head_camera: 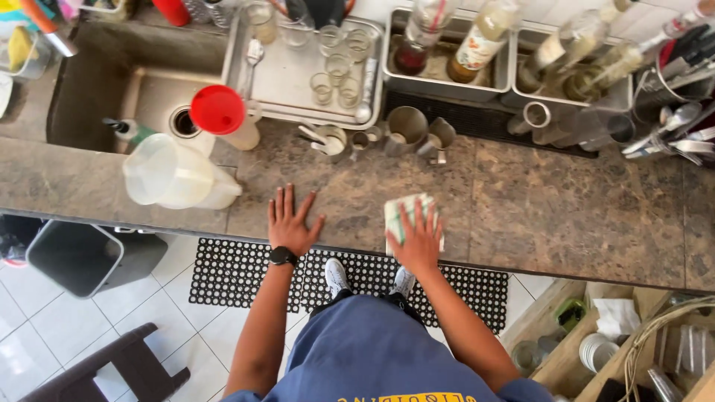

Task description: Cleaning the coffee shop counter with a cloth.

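Brown speckled stone runs across the middle of the frame, and on this counter point(566, 216) both my hands lie flat. My right hand point(417, 237), just right of centre, presses a folded green-and-white cloth point(408, 216) against the stone near the front edge, fingers spread over it and not curled around it, so I pin it down and do not grip it. My left hand point(289, 222), left of centre, rests palm down on bare stone with the fingers splayed and nothing in it; a black watch point(283, 256) sits at that wrist. The cloth lies close to the lip of the counter, and I judge that a pull toward me could drag it off onto the black rubber mat point(238, 272) below. Above my hands, a row of small metal cups and jiggers point(406, 128) stands near; a long push upward in the frame could knock them over or shove them into the tray of small glasses point(339, 71). To the left, a translucent plastic jug point(175, 177) sits at the edge beside the sink point(141, 93), with a red-lidded container point(220, 112) just above it; a wide sweep leftward could tip the jug. If the stone is wet, my bracing left palm could slide.
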